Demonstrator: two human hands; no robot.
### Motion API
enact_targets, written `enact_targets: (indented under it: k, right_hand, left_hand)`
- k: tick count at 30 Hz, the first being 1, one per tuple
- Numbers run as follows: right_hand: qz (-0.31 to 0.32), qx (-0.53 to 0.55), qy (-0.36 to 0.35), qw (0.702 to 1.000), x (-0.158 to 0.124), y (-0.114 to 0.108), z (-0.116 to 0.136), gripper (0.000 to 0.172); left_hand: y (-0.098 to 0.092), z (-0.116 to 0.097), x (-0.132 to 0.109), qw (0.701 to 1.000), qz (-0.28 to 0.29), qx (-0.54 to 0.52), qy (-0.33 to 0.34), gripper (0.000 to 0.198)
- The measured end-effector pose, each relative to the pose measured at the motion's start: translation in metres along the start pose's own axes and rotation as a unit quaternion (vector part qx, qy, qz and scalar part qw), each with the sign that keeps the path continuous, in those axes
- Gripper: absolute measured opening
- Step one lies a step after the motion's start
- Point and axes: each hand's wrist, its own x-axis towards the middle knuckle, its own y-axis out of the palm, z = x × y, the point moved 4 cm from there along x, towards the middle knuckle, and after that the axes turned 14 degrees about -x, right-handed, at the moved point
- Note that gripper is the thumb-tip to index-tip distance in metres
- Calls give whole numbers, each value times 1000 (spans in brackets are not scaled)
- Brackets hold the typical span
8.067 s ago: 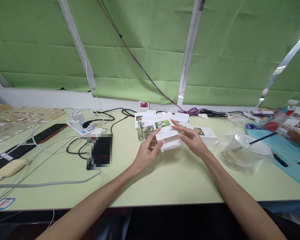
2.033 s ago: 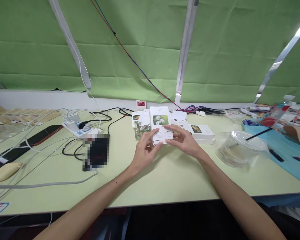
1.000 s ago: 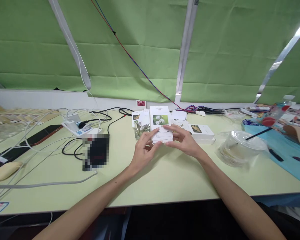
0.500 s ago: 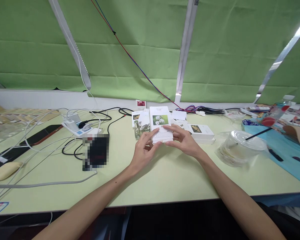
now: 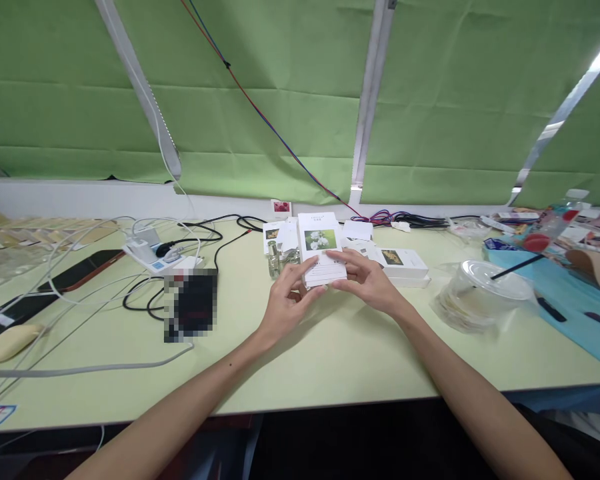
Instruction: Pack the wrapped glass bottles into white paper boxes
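White box (image 5: 323, 240) gripped; left fingers (image 5: 300, 269), right fingers (image 5: 347, 257)

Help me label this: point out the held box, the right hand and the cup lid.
Held box (image 5: 322, 241), head view: its flower picture.
Right hand (image 5: 373, 283), head view: its back.
Cup lid (image 5: 503, 284), head view: its top.

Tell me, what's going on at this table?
A person holds a white box between the left grip and the right grip, both near its close end. Whether it is fully shut is hard to tell. A bottle stands to its left; another box lies to its right, with a lidded cup farther right.
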Motion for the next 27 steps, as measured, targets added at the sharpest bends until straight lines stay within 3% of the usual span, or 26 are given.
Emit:
enact_targets:
  k: [16, 27]
  right_hand:
    - [-7, -19, -1, 1000, 0, -1, -3, 51]
    - [11, -3, -9, 1000, 0, 1, -3, 60]
  left_hand:
    - [-1, 5, 0, 1000, -1, -22, 2, 43]
    - [-3, 5, 0, 999, -17, -45, 0, 41]
